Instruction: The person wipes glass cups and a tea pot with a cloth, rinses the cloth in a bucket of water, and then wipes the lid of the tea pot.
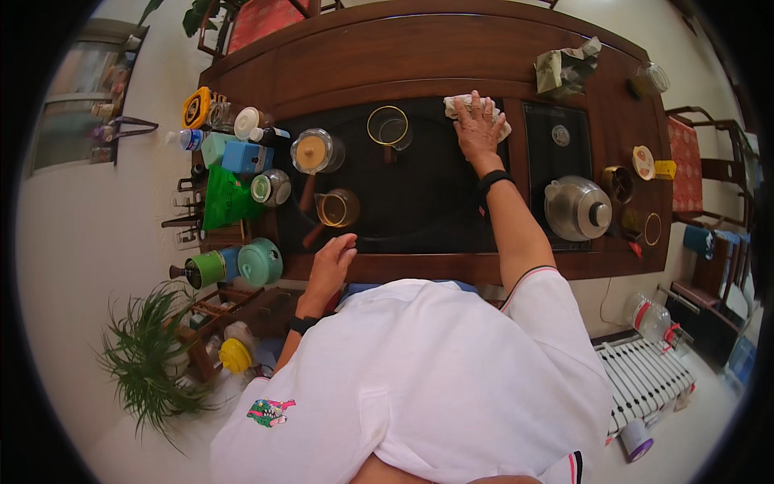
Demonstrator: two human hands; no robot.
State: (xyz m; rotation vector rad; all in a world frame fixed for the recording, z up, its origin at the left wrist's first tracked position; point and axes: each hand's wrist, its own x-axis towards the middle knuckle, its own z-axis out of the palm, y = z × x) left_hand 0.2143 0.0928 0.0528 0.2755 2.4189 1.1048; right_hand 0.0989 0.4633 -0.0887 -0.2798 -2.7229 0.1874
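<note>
My right hand point(479, 130) lies on a folded white cloth point(449, 107), pressing it to the far right corner of the black tea tray point(423, 212). Its fingers are spread over the cloth. Above the tray's front edge is my left hand point(331, 262), loosely curled and holding nothing. The nearest thing to it is a glass pitcher point(338, 209) with a wooden side handle. Behind that stands a glass teapot point(315, 151) with a wooden lid. A gold-rimmed glass pitcher point(389, 128) stands toward the back of the tray.
Jars, boxes and a green bag point(227, 196) crowd the left end of the wooden table point(423, 45). On the right, a glass kettle point(577, 209) stands on a black hob point(556, 160). A crumpled foil pouch point(565, 69) sits at the back right.
</note>
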